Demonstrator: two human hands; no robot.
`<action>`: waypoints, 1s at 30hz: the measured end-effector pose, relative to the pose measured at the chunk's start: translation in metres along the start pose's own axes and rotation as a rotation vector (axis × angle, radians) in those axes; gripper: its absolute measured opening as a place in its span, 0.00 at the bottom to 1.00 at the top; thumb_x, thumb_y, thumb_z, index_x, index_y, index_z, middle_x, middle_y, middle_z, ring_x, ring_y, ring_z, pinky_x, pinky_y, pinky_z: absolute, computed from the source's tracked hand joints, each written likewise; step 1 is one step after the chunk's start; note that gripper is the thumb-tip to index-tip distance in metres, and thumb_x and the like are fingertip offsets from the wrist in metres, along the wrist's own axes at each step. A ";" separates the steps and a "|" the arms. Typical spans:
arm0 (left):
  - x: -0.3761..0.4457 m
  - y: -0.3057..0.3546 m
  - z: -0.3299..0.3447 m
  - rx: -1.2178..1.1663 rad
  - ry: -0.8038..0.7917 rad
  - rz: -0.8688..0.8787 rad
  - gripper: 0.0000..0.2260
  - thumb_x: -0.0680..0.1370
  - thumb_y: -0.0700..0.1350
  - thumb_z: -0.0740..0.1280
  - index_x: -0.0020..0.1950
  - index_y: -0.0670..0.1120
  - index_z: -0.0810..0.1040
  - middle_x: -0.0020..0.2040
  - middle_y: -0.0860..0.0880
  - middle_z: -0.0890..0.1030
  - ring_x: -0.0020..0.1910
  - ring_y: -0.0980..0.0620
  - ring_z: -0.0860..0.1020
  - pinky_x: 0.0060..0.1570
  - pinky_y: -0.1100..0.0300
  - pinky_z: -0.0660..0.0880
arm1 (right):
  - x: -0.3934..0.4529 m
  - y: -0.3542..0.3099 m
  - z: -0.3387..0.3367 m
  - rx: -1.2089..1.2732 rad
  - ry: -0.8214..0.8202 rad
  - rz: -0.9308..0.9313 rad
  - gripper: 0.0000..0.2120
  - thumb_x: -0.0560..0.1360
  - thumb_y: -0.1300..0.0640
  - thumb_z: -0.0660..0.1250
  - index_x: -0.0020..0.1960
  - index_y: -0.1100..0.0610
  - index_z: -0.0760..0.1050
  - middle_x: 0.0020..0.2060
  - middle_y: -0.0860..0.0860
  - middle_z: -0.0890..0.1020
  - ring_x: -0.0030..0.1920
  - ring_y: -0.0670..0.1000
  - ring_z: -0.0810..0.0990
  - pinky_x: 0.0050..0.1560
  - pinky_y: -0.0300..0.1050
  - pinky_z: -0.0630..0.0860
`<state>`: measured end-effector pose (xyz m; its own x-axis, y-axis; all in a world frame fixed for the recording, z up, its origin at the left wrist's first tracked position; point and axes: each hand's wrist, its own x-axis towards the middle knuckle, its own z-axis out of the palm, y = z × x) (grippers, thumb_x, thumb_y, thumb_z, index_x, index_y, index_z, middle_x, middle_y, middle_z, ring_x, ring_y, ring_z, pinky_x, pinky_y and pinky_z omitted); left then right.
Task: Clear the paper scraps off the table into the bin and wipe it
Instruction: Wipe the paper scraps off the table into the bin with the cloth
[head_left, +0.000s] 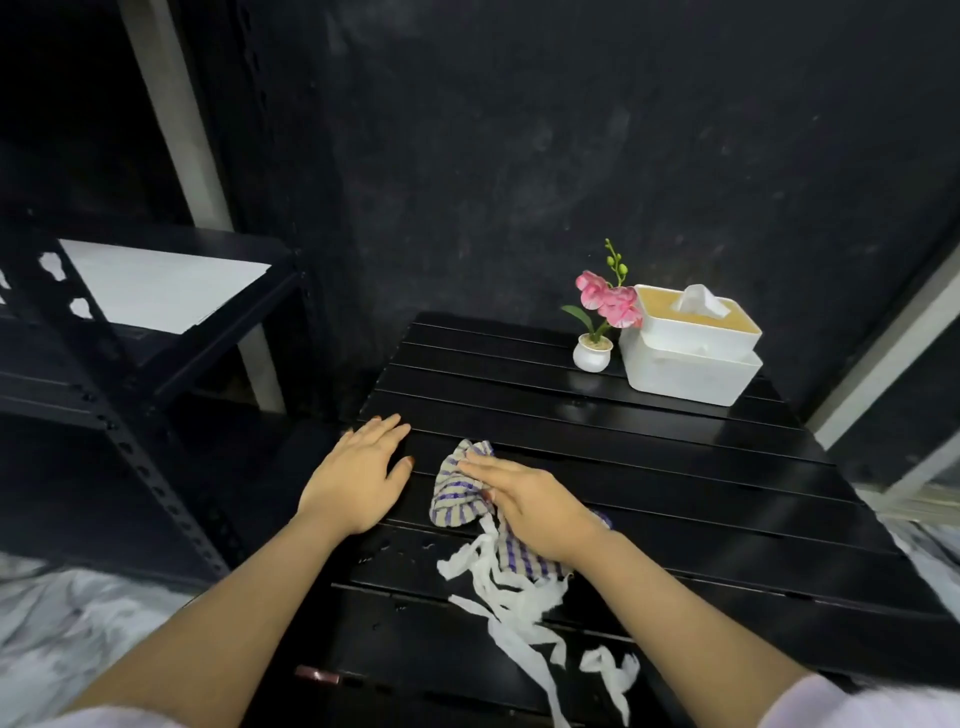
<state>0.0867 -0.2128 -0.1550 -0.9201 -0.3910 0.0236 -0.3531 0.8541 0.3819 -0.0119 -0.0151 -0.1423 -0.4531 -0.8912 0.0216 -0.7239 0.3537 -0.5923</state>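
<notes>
Both hands down on the black slatted surface (649, 483) right now. Left hand (358, 475) lies flat near the left edge, fingers spread, palm down, holding nothing. Right hand (530, 501) is pressed flat on top of a striped cloth (460, 493), purple and beige checks, fingers straight and together, not pinching; cloth bunches out to the left of the hand and a bit pokes out under the wrist. Paper scraps (519, 603), white torn strips, lie tangled just below the cloth, touching its near edge, trailing toward the front edge of the surface; a separate curl (610, 667) sits apart to the right. Bin: can't see one in this view. At the far right corner, a white tissue box (691, 345) w/ a tissue poking up, and just beside it a small white pot w/ pink flowers (597, 332). Black metal shelf (156, 322) stands off to the left.
</notes>
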 end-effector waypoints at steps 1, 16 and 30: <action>-0.001 0.001 -0.001 -0.005 -0.010 -0.001 0.23 0.80 0.51 0.54 0.75 0.49 0.57 0.77 0.52 0.56 0.77 0.53 0.51 0.75 0.56 0.47 | -0.003 -0.001 -0.004 0.042 0.034 0.024 0.20 0.79 0.64 0.54 0.69 0.51 0.66 0.71 0.47 0.67 0.71 0.41 0.61 0.65 0.20 0.50; -0.109 0.008 -0.023 -0.070 0.002 0.015 0.23 0.80 0.49 0.57 0.75 0.49 0.59 0.76 0.52 0.58 0.76 0.53 0.54 0.76 0.55 0.50 | -0.186 0.030 -0.070 0.040 0.584 0.610 0.17 0.78 0.66 0.55 0.66 0.61 0.70 0.67 0.57 0.73 0.67 0.56 0.70 0.68 0.41 0.61; -0.132 0.008 -0.007 -0.005 0.036 -0.006 0.23 0.80 0.51 0.54 0.75 0.49 0.57 0.77 0.53 0.57 0.76 0.54 0.52 0.75 0.55 0.48 | -0.182 0.013 -0.024 -0.227 0.401 0.597 0.27 0.74 0.69 0.55 0.72 0.57 0.58 0.74 0.58 0.58 0.75 0.54 0.54 0.73 0.43 0.50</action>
<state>0.2063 -0.1564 -0.1489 -0.9110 -0.4087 0.0547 -0.3580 0.8498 0.3869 0.0491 0.1580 -0.1347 -0.9252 -0.3737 0.0661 -0.3660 0.8328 -0.4154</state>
